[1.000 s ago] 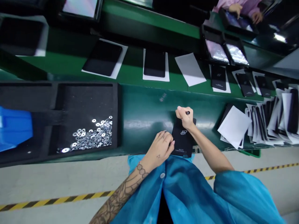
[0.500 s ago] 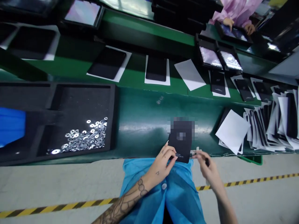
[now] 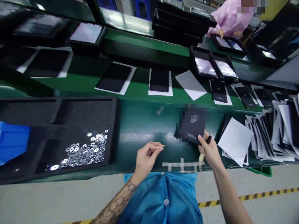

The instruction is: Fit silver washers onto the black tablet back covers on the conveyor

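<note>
Holding the dark panel (image 3: 193,126) by its lower corner, the right hand (image 3: 210,152) kept it a little above the green bench (image 3: 144,124), tilted, just in front of the person. The same hand also pinched a small dark stick (image 3: 208,139) between the fingers. The left hand (image 3: 145,155) hovered near the bench edge with thumb and forefinger pressed together; if something tiny was between them could not be told.

The panel looked thin, stiff and light, with a smooth face (probably slippery and easy to scratch), so it was likely best taken by the edges or a corner, not by the flat side.

Counted: one panel in the hand. On the belt (image 3: 140,88) behind lay at least six dark panels, each on a white sheet, and one bare white sheet (image 3: 190,84). Two trays with shiny screens (image 3: 215,67) stood beside them. A foam tray (image 3: 115,124) at the left held a heap of washers (image 3: 81,151), too many to count, next to one blue bin (image 3: 12,140). At the right, a fanned pile of panels and sheets (image 3: 275,130) overlapped.
</note>
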The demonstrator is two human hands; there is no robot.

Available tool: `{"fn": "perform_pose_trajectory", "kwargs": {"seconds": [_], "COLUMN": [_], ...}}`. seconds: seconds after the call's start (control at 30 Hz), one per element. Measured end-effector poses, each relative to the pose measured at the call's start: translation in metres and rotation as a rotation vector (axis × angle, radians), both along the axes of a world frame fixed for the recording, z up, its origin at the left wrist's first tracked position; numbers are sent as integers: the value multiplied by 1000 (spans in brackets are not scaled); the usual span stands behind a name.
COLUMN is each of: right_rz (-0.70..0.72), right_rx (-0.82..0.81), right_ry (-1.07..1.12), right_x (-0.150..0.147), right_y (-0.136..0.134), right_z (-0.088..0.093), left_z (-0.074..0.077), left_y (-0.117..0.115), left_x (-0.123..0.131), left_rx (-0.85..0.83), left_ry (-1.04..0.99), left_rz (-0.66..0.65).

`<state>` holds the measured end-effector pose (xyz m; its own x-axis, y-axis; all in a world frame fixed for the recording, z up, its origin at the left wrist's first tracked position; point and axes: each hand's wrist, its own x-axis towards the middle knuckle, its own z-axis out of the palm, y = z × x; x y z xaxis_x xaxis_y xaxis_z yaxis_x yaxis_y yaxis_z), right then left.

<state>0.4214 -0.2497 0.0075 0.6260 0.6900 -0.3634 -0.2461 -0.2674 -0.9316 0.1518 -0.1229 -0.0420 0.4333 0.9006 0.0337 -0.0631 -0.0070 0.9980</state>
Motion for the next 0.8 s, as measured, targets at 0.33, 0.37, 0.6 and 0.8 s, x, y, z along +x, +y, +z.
{"fn": "perform_pose_trajectory", "kwargs": {"seconds": [0.33, 0.37, 0.6, 0.8], "right_rz": [162, 185, 436, 438], "right_rx": [-428, -560, -338, -364], "right_ry": [-662, -844, -1161, -1038], "right_x": [192, 194, 137, 80], "right_y": [197, 200, 245, 353], "right_z": [16, 14, -1, -10], "left_z": [-12, -11, -7, -8], "left_y": [14, 14, 16, 15], "left_x": [-53, -51, -43, -46], "left_rx": [411, 454, 547, 540], "left_ry": [291, 305, 262, 268], "left_rz": [174, 176, 98, 12]}}
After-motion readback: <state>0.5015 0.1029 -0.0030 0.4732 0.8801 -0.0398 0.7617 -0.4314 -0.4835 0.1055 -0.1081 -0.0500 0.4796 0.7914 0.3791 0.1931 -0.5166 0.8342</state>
